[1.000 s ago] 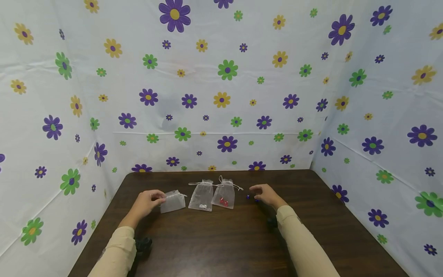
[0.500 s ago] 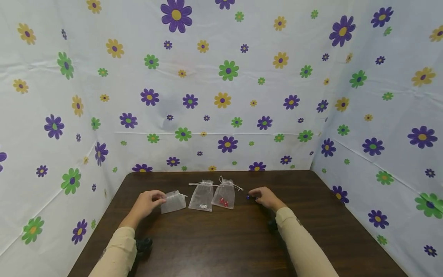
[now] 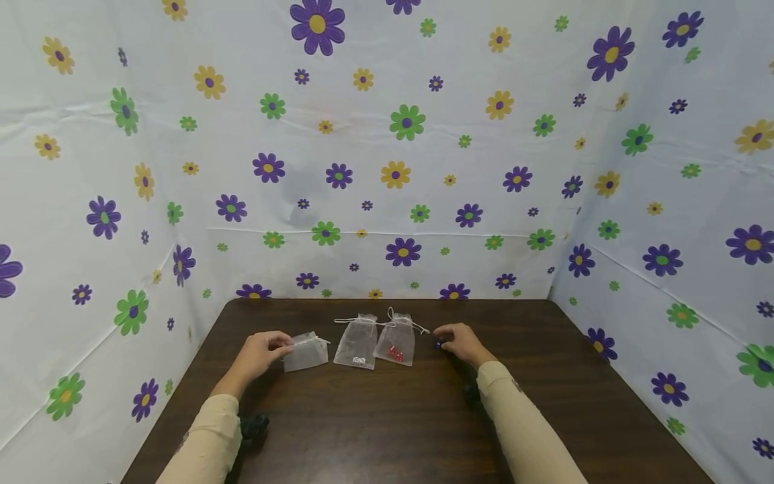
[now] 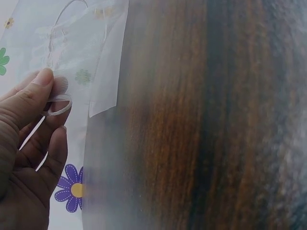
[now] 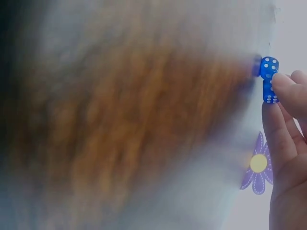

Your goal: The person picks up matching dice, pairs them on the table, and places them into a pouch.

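My left hand (image 3: 261,353) pinches a small sheer white drawstring bag (image 3: 307,354) by its corded end at the left of the table. In the left wrist view, the thumb lies over the mesh, and a loop of white cord (image 4: 60,109) hangs at the fingers. Farther right, my right hand (image 3: 464,341) is low over the table. Between its thumb and fingertips it holds blue dice with white pips; the right wrist view shows an upper blue die (image 5: 269,66) against a lower blue die (image 5: 269,92), which the thumb partly hides.
Two more sheer drawstring bags lie between the hands. The left bag (image 3: 353,343) has white dice (image 3: 359,361) inside, and the right bag (image 3: 399,336) has red dice (image 3: 396,354). Flower-printed sheeting (image 3: 375,148) surrounds the dark wooden table (image 3: 375,423) at back and sides.
My right hand has shifted slightly left and gathered the blue dice, which lay apart on the table earlier. The left hand keeps its hold on the bag. The head view has turned slightly.
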Action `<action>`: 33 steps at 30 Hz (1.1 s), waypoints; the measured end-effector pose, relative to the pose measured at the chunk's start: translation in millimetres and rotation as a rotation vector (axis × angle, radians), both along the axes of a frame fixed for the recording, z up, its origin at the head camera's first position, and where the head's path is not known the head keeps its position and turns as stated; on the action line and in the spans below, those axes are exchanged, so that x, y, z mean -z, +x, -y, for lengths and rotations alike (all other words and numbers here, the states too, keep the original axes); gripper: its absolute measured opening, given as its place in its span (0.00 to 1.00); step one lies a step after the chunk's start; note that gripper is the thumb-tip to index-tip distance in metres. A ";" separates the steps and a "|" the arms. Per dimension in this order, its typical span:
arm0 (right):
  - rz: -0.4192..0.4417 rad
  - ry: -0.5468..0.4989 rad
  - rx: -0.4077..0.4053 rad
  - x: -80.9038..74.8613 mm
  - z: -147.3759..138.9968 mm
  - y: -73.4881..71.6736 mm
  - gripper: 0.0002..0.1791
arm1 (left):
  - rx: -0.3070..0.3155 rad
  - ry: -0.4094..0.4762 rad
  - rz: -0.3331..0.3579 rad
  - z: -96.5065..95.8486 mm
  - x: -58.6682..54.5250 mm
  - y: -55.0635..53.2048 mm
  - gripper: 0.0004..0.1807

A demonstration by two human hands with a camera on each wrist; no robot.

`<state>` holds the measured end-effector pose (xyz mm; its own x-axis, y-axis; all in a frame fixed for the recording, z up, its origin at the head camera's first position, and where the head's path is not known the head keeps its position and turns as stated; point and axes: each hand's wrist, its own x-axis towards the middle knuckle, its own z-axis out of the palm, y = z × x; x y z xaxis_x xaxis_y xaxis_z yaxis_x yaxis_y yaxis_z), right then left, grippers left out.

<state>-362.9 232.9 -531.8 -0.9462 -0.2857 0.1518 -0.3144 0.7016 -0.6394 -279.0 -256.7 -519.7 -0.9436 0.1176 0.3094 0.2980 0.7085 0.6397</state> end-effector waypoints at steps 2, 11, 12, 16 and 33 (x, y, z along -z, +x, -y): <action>0.003 -0.002 0.003 0.4 1.3 -0.7 0.19 | -0.001 -0.004 -0.002 0.1 0.5 -0.3 0.04; 0.039 -0.010 -0.018 3.2 2.2 -1.7 0.17 | -0.008 0.011 0.027 -3.7 -3.6 3.7 0.03; 0.036 -0.006 -0.021 3.6 2.2 -1.9 0.17 | -0.010 0.010 0.030 -3.9 -3.9 4.0 0.03; 0.037 0.003 -0.028 2.7 2.7 -2.2 0.17 | -0.016 0.014 0.041 -3.5 -4.1 4.1 0.04; 0.023 -0.038 -0.037 -2.1 6.3 -1.6 0.14 | -0.011 0.002 0.027 -2.6 -4.1 1.5 0.03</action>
